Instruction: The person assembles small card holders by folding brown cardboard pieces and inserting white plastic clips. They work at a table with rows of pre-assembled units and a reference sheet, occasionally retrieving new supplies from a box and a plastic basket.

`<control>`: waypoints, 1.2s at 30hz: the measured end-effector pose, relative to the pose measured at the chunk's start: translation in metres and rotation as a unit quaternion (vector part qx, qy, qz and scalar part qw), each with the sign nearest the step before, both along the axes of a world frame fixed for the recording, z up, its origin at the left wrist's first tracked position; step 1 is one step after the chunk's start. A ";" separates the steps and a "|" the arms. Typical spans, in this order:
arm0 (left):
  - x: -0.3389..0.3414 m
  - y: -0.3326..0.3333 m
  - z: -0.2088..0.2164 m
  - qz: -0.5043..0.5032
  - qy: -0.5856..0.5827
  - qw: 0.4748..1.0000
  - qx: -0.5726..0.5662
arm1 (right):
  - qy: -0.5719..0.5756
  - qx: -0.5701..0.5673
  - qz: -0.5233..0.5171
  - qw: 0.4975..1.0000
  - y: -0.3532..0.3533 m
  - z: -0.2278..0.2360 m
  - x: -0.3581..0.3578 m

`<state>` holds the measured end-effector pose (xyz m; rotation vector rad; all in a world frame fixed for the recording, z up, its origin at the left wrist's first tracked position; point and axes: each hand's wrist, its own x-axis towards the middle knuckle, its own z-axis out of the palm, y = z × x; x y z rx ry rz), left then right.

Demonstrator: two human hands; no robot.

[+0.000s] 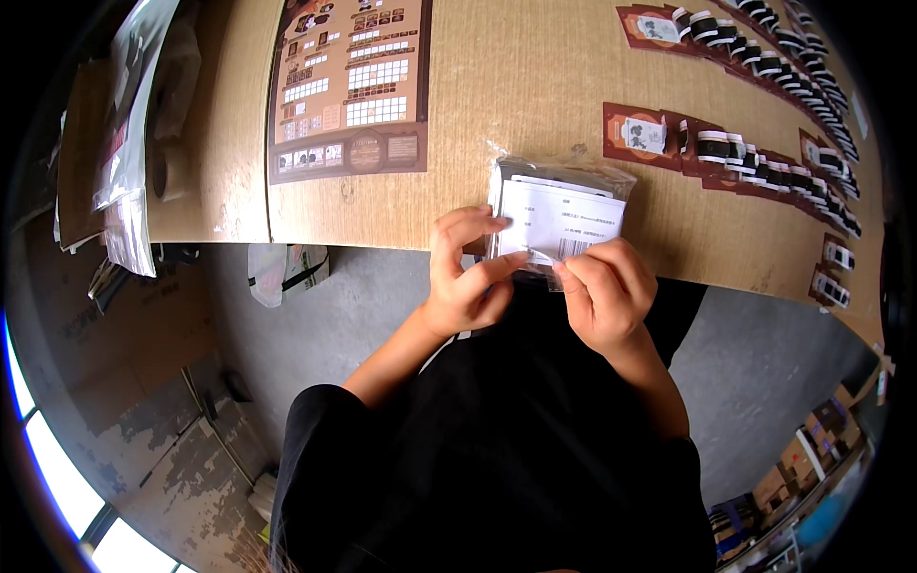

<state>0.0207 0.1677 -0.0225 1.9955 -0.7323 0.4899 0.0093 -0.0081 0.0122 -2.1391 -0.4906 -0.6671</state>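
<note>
Hands meet at centre frame: our left hand [465,277] and right hand [602,291] both pinch shut on the clear plastic bag with white paper label [559,215] at the wooden desk [535,76] edge. Sealing seems underway; next needs a firm, even press.

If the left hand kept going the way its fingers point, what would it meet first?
The left hand points toward the clear plastic bag with its white label, which its fingertips already pinch; depth beyond is unclear.

I see a packing workshop: a cardboard-covered table [535,76] lined with rows of banded card packs [764,162], stacked boxes [812,449] on bare concrete floor [315,334].
</note>
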 end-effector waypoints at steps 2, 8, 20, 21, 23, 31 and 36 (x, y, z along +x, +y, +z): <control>0.000 0.000 0.000 -0.002 0.002 1.000 0.000 | 0.003 0.004 0.003 1.000 0.000 0.000 0.000; 0.001 -0.003 -0.003 0.002 0.049 0.999 -0.007 | 0.013 -0.053 0.031 0.998 -0.004 0.009 -0.004; 0.035 0.012 0.042 -0.072 0.140 0.979 -0.132 | 0.221 0.302 0.054 0.926 -0.019 0.038 0.019; 0.037 0.011 0.049 -0.082 0.173 0.964 -0.185 | 0.248 0.396 0.075 0.881 -0.019 0.044 0.026; 0.042 0.010 0.054 -0.118 0.222 0.950 -0.186 | 0.358 0.544 0.149 0.744 -0.032 0.039 0.032; 0.046 0.003 0.071 -0.121 0.360 0.904 -0.197 | 0.547 0.707 0.152 0.423 -0.046 0.005 0.036; 0.041 0.000 0.065 -0.139 0.392 0.883 -0.216 | 0.497 0.615 0.163 0.590 -0.040 0.020 0.028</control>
